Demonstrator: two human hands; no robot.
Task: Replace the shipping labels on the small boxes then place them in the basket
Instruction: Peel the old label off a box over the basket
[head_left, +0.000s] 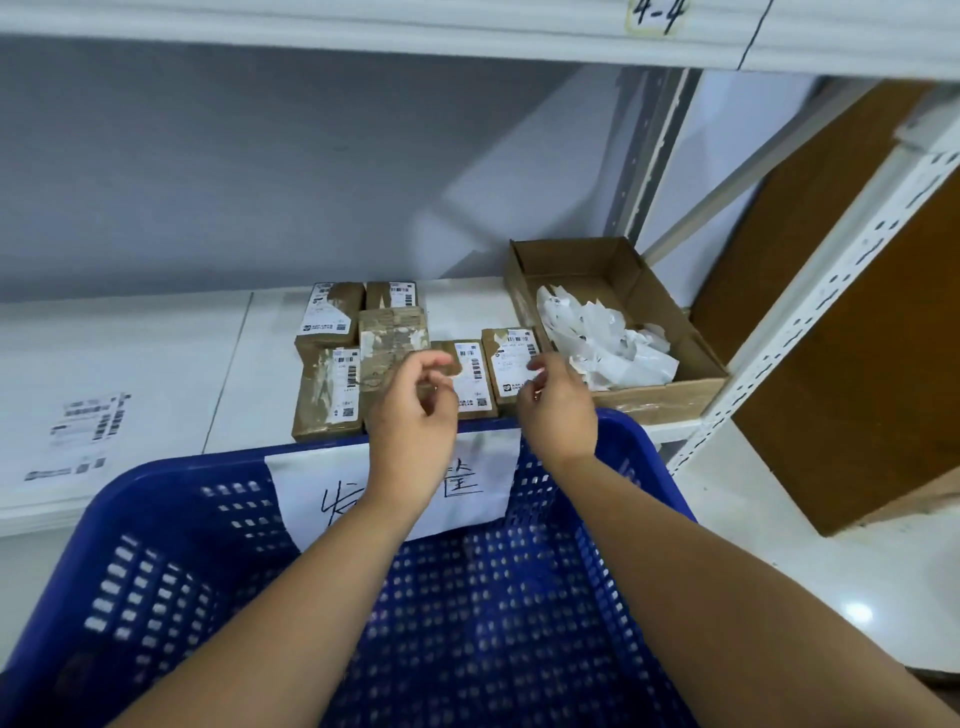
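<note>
A sheet of printed labels (85, 431) lies flat near the left end of a white shelf (156, 353), well apart from a cluster of small boxes (327, 395) gathered at the middle of the shelf toward its front edge. Most of the brown boxes carry a white shipping label; one box (392, 338) in the cluster shows only torn paper remnants on top. The person's left hand (413, 421) hovers over the boxes at the front edge, fingers loosely curled and holding nothing. The right hand (558, 410) is curled at the rightmost box (511, 364), fingertips at its label; whether they pinch it cannot be told. At the right end of the shelf sits an open cardboard tray (670, 400) holding crumpled white label scraps (602, 343). A blue perforated basket (156, 545), a handwritten paper sign (467, 483) hung over its far rim, stands against the shelf's front edge beneath both forearms.
</note>
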